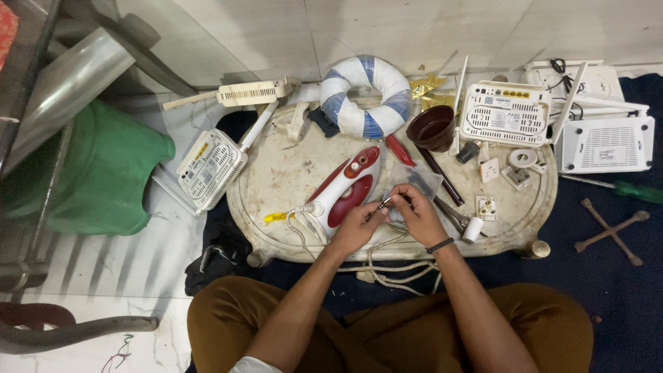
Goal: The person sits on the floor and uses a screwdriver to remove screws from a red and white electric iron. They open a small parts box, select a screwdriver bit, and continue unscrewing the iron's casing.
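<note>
Beside the iron (349, 186), both hands' fingers (373, 209) pinching a small metal tool (384, 202)

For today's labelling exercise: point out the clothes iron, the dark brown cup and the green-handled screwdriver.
clothes iron (349, 186), head view, on its red and white body.
dark brown cup (432, 128), head view, on its rim.
green-handled screwdriver (639, 191), head view, on its handle.

Both hands meet over the front edge of a low oval worktop (276, 181). The left hand (357, 226) and the right hand (416, 215) pinch a small metal tool (384, 202) between them, just beside a red and white clothes iron (347, 188). A clear plastic bag (414, 181) lies under the right hand's fingers. A brown cup (432, 128) stands farther back.
</note>
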